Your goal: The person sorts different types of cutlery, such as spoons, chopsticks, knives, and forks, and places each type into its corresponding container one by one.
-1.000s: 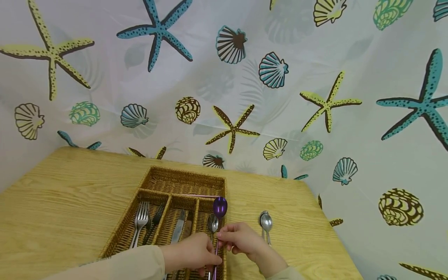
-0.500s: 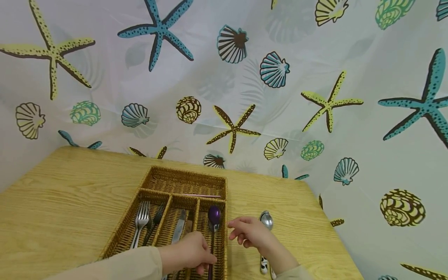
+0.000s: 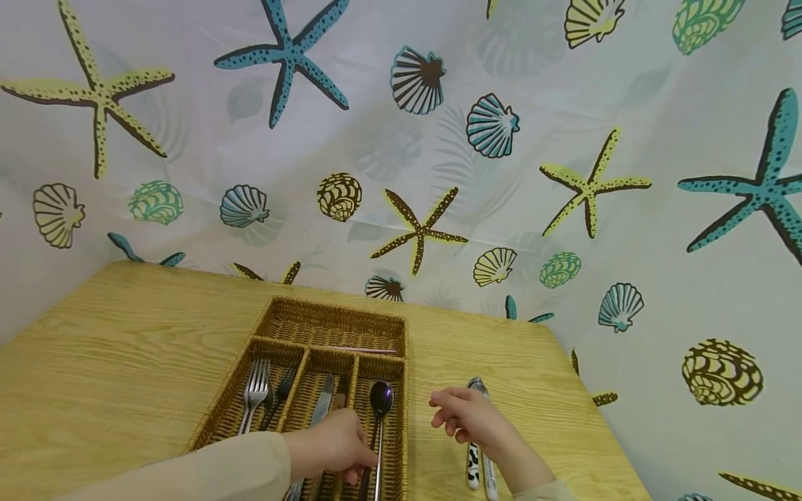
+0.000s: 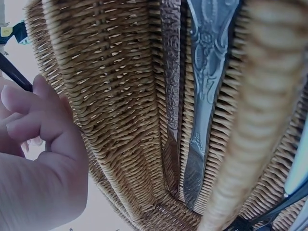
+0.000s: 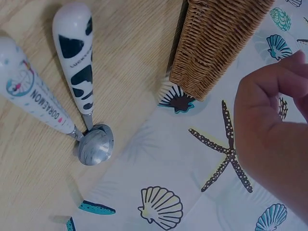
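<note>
My left hand [image 3: 335, 442] pinches the dark handle of a purple spoon [image 3: 381, 398] over the right compartment of the wicker cutlery tray [image 3: 404, 417]. In the left wrist view the handle's dark end [image 4: 14, 72] sticks out past the curled fingers. A thinner, shiny handle [image 3: 379, 463] lies beside it in that compartment; the bowl belonging to it is hidden. My right hand [image 3: 473, 417] hovers right of the tray with loosely bent fingers, holding nothing. It overlaps two spoons on the table: one with a cow-print handle [image 5: 77, 62], one with a white printed handle [image 5: 33, 86].
Silver and dark forks [image 3: 257, 386] lie in the tray's left compartment. A silver knife [image 4: 207, 72] and a copper-coloured knife [image 4: 172, 96] share the middle one. A thin pink handle [image 3: 363, 349] lies in the back compartment. A shell-patterned cloth [image 3: 438, 139] hangs behind the table [image 3: 125, 348].
The purple spoon has come down and back into the right compartment with my left hand. My right hand has let go of it and moved right, away from the tray.
</note>
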`<state>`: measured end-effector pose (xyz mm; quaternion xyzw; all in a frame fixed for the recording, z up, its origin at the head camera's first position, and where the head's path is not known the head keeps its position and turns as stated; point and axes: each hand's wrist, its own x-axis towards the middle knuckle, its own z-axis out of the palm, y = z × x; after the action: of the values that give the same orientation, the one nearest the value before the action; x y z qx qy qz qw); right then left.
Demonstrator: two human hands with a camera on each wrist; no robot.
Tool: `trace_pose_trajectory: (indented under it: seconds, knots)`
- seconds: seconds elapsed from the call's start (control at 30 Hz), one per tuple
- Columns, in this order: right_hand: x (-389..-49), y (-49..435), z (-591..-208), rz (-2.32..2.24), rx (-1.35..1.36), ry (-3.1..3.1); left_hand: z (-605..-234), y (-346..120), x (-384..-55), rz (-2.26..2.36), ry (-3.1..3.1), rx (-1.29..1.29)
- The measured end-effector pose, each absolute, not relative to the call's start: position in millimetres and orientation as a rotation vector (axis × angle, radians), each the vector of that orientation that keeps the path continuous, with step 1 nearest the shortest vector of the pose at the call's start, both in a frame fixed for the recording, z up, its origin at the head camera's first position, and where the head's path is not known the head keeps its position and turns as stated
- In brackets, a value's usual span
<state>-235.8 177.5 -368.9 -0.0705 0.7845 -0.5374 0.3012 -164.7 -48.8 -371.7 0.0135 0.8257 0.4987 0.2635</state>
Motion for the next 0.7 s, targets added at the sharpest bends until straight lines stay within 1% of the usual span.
trace_pose_trajectory:
  seconds: [0.2,0.3,0.37,0.5,0.57,0.63,0.7]
  knots:
    - [-236,186,-369,-1.413,-0.158,2.108,-375,-44,-169,1.288,2.222,0.024]
    - [-237,191,-369,-1.403,-0.144,2.121,-390,-45,-176,1.291,2.162,0.084]
    - [-238,194,-369,-1.398,-0.136,2.132,-415,-46,-189,1.305,2.068,0.147]
    - [-241,202,-373,-1.394,-0.107,2.161,-484,-49,-224,1.299,1.867,0.285]
    - [-242,206,-375,-1.391,-0.085,2.178,-510,-48,-238,1.282,1.807,0.32]
    - [-244,210,-378,-1.388,-0.062,2.2,-522,-47,-245,1.249,1.801,0.337]
    - [-246,214,-380,-1.386,-0.036,2.219,-524,-47,-247,1.236,1.804,0.345]
